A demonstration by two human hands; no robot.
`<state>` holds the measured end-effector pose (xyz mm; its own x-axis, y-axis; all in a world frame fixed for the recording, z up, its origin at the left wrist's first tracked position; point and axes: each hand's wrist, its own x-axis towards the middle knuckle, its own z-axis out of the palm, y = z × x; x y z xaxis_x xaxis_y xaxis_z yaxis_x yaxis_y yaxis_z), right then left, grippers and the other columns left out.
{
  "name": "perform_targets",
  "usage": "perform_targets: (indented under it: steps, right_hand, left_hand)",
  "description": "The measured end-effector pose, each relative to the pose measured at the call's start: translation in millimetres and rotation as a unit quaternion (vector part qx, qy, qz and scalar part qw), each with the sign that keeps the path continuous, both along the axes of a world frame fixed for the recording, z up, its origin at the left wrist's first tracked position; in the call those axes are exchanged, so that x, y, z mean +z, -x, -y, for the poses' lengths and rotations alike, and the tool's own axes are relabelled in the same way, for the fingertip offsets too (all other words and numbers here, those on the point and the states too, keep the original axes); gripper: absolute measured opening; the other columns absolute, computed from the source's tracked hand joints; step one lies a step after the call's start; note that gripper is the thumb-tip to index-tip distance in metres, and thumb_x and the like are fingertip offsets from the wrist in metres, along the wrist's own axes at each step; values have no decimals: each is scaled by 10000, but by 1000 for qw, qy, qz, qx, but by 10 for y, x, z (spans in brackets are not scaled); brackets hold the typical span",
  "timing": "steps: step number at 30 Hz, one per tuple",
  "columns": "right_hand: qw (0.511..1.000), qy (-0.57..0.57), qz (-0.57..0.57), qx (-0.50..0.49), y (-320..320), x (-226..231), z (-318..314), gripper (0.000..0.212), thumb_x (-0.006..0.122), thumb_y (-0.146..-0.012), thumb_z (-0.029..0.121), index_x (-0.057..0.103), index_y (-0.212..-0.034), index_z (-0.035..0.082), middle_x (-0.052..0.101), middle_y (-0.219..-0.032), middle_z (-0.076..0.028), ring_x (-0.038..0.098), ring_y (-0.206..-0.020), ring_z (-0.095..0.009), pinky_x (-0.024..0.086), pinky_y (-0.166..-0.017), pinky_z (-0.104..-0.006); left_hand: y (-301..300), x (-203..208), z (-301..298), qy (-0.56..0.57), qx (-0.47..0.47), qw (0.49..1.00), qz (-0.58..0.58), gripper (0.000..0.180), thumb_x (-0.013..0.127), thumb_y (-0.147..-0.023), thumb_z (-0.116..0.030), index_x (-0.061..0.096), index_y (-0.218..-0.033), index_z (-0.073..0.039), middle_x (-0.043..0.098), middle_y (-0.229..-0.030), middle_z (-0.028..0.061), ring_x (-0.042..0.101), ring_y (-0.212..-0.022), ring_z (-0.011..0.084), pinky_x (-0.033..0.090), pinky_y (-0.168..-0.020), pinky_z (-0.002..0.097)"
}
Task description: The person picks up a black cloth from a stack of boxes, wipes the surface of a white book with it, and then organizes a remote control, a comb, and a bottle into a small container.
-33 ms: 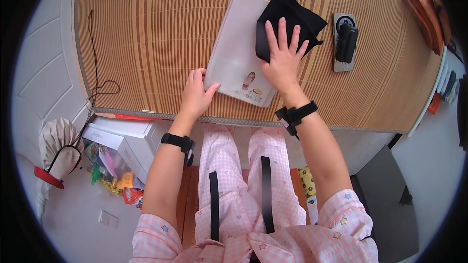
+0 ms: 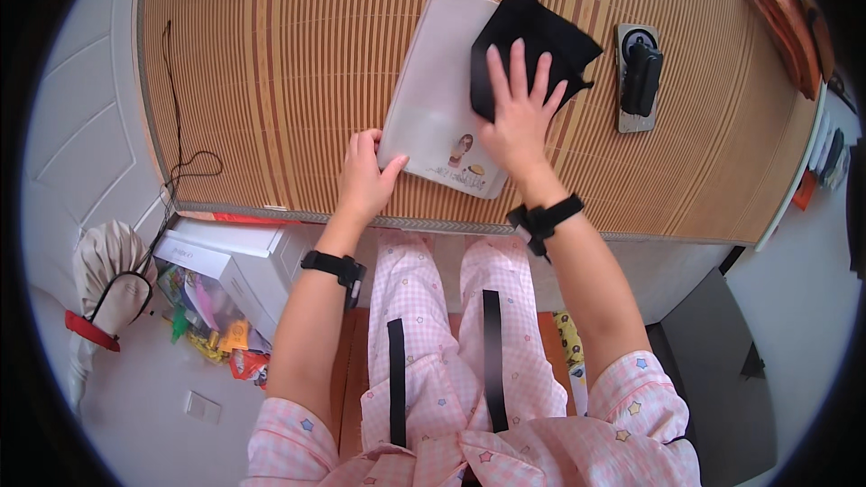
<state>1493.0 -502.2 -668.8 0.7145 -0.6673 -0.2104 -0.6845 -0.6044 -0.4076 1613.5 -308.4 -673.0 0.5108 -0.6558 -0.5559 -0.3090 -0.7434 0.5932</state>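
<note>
Head view: splayed right fingers (image 2: 518,70) partly hide black cloth (image 2: 534,25); cannot tell if left fingers (image 2: 365,142) grip white cloth (image 2: 435,95).

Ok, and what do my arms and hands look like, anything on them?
Your left hand and right hand are ungloved. Each wrist has a black strap, left and right, carrying a small module. Your short sleeves are pink-and-white checked, with pink piping and coloured stars.
</note>
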Motion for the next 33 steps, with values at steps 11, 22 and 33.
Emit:
perform_targets:
  steps: [11,22,33]
  right_hand:
    - [991,-92,-38,89,113,181,-508,877,730,-548,174,408,-1352,314,288,-1472,2,199,-1365,-306,127,-1075,-530]
    - [990,-108,15,90,-183,93,-552,852,671,-563,110,419,-1348,330,251,-1490,-49,160,-1371,-370,112,-1053,-611]
    - [994,71,84,20,-982,-108,11,661,721,-628,217,520,-1249,321,306,-1457,-5,211,-1333,-331,116,-1041,-569]
  left_hand:
    - [104,-58,-121,-13,12,998,52,471,666,-791,-265,458,-1161,-61,478,-1058,129,490,-1011,325,445,-790,430]
    - [164,-52,-71,-9,48,998,46,476,673,-765,-225,468,-1176,-100,473,-1036,116,471,-1004,328,436,-794,446]
    - [155,19,-13,-10,34,998,53,488,669,-788,-279,473,-1158,-30,478,-1029,145,470,-985,342,421,-811,427]
